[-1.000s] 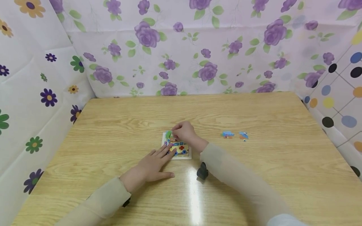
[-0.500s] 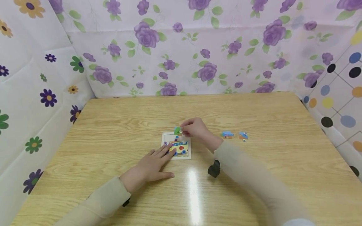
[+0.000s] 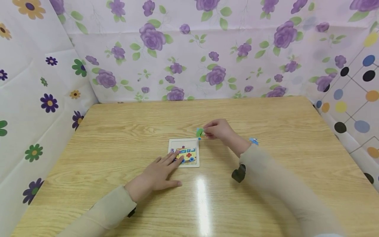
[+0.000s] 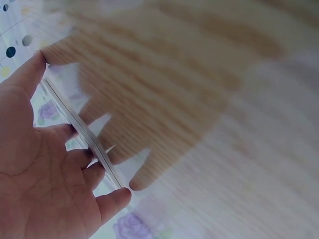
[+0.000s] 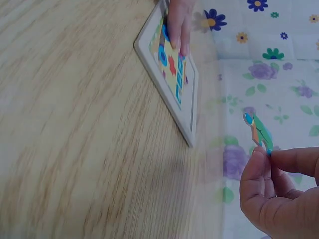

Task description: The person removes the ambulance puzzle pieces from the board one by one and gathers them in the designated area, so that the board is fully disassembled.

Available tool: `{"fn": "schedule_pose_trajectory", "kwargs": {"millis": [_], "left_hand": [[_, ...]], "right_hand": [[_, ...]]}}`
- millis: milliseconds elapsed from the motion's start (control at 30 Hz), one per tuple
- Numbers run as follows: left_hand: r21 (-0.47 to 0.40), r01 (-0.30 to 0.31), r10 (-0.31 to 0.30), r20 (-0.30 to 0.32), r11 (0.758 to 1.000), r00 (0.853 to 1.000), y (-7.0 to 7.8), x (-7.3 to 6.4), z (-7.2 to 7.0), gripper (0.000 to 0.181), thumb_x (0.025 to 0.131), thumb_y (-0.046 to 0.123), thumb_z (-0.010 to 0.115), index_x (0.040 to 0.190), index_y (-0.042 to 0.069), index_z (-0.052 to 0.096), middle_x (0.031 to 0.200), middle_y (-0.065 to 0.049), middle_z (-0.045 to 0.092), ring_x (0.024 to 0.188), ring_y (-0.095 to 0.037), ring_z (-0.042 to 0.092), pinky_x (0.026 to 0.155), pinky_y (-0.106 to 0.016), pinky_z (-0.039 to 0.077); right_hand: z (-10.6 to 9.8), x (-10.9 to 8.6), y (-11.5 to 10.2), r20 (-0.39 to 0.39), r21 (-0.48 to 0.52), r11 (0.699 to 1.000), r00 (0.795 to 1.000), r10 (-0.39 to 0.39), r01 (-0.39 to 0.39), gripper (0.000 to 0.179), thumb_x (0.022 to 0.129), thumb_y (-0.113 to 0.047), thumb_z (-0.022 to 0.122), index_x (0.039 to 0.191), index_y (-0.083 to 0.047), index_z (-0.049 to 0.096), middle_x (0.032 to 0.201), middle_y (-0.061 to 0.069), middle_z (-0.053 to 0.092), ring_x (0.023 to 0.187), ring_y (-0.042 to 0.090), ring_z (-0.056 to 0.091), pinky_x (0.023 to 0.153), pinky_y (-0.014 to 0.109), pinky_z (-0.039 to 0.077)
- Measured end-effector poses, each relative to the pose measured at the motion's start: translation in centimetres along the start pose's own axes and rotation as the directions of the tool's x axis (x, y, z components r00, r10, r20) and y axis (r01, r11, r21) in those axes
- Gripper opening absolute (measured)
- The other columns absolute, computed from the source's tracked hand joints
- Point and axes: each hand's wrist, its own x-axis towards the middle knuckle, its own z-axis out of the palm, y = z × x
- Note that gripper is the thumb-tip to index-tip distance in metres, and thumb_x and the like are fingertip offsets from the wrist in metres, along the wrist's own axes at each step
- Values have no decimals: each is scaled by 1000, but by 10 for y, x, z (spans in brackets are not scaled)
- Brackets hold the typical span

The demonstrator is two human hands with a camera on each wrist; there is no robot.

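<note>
A small white-framed jigsaw puzzle tray point(image 3: 184, 144) lies mid-table, its lower half filled by a yellow ambulance picture point(image 3: 189, 154) with a red cross. The tray's upper part shows bare backing. My left hand point(image 3: 155, 174) rests with outstretched fingers on the tray's lower left, covering part of the picture. Up and to the right of the tray, my right hand point(image 3: 219, 130) pinches a green and blue puzzle piece point(image 3: 199, 133) between thumb and forefinger. From the right wrist view, this puzzle piece point(image 5: 260, 130) appears clear of the table.
A blue puzzle piece point(image 3: 253, 141) lies on the table at right, partly behind my right forearm. The wooden tabletop point(image 3: 142, 121) meets a purple-flowered cloth point(image 3: 192, 65) at the back. Dark wrist mounts point(image 3: 239, 173) hang at both cuffs.
My right hand has lifted the green puzzle piece off the tray's upper left and carried it rightward past the frame, uncovering bare backing. My left hand stays in place.
</note>
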Motion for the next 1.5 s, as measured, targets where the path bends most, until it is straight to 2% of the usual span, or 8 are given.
{"fn": "schedule_pose_trajectory", "kwargs": {"millis": [333,567,733,1067,1267,1500], "left_hand": [[29,-10,10,-13,1000,1000,-2,-1,2,82,90,56,54,152,12,22,160,-12,12,146,-32,14,112,-58,23],[47,-13,14,-22,999,1000,-1,0,2,82,90,56,54,152,11,24,159,-13,14,146,-31,17,111,-57,25],[52,-8,8,-14,999,1000,0,0,1,82,89,56,55,151,11,25,159,-13,14,146,-31,17,111,-57,25],[46,-2,3,-16,999,1000,1,0,0,82,89,56,55,151,12,25,159,-12,15,146,-31,17,112,-57,25],[70,-1,3,-22,998,1000,1,1,1,82,89,56,55,151,11,26,159,-12,15,145,-30,18,112,-57,25],[81,9,-7,-20,997,1000,-1,0,2,83,89,57,54,151,12,25,159,-11,15,146,-30,18,112,-56,25]], "right_hand": [[-29,-1,14,23,-73,997,1000,-5,7,25,96,-6,52,114,11,59,97,11,62,78,12,61,82,29,55],[-43,0,28,58,-166,986,998,3,6,23,94,-5,55,111,10,60,89,9,66,74,11,62,76,25,54],[-47,4,37,59,-181,983,997,45,-33,21,93,-5,56,108,10,61,86,7,66,70,11,63,72,25,56],[-51,10,44,14,-199,978,998,62,-59,21,92,-2,56,107,11,61,86,10,67,66,11,62,68,24,56],[-54,9,44,-9,-252,967,999,45,-46,20,90,-1,59,106,10,63,86,10,67,68,12,62,66,24,54],[-50,2,37,6,-306,952,1000,2,-1,23,90,-4,56,109,7,64,92,10,65,69,12,57,61,23,49]]}}
